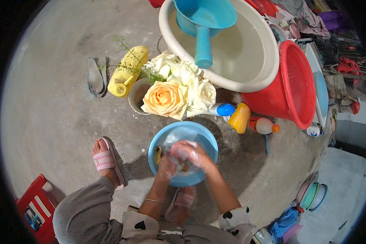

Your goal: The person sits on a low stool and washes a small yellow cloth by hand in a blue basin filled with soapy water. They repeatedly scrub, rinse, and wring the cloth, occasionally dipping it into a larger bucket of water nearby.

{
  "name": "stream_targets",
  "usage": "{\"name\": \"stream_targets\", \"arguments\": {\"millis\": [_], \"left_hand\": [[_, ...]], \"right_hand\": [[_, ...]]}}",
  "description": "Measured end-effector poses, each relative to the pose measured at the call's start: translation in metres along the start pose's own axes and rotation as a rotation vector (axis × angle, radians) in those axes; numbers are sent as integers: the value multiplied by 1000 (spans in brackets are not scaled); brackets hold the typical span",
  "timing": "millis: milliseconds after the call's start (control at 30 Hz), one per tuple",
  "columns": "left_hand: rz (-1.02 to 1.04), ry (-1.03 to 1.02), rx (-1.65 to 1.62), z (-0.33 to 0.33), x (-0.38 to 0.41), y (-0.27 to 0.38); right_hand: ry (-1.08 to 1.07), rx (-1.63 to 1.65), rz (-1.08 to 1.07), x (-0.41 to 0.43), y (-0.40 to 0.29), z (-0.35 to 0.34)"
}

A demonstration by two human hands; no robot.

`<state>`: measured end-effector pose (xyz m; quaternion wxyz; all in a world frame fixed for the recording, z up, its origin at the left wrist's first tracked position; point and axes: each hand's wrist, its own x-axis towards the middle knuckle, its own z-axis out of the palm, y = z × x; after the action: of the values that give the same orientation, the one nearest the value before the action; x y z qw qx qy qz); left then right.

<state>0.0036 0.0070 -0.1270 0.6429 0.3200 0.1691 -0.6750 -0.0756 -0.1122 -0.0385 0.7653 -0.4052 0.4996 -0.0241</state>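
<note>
Both my hands are inside a light-blue plastic basin (214, 140) on the concrete floor, coated in white suds. My left hand (167, 166) is low on the basin's left side, its fingers partly hidden. My right hand (190, 152) curls over beside it, blurred, with foam on its back. The hands are close together; whether anything is held between them cannot be made out. Against the basin's left inner wall rests a small yellowish object (158, 155) of unclear kind. Cloudy, foamy water covers the bottom.
Beyond the basin are a peach rose (164, 96) and white roses (186, 71). A large off-white tub (238, 86) of water carries a blue dipper (203, 45). Nearby stand a red bucket (262, 102), a yellow bottle (239, 118) and an orange-capped bottle (262, 125). A red stool (39, 195) is at left.
</note>
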Motion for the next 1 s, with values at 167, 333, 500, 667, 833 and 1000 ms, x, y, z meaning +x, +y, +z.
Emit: {"name": "stream_targets", "arguments": {"millis": [167,333,500,667,833,1000], "left_hand": [[298,-443,287,-26,1,-7],[182,269,354,10,15,-8],[145,366,351,8,13,-2],[66,413,131,15,6,11],[50,357,-134,17,15,8],[48,374,-119,15,17,6]], "right_hand": [[-156,-402,-293,-25,14,18],[459,-159,-312,28,44,-21],[159,208,88,24,30,-21],[-192,-356,-125,-49,-5,15],[90,-225,-139,-34,15,-12],[644,-149,-283,36,56,-32]]}}
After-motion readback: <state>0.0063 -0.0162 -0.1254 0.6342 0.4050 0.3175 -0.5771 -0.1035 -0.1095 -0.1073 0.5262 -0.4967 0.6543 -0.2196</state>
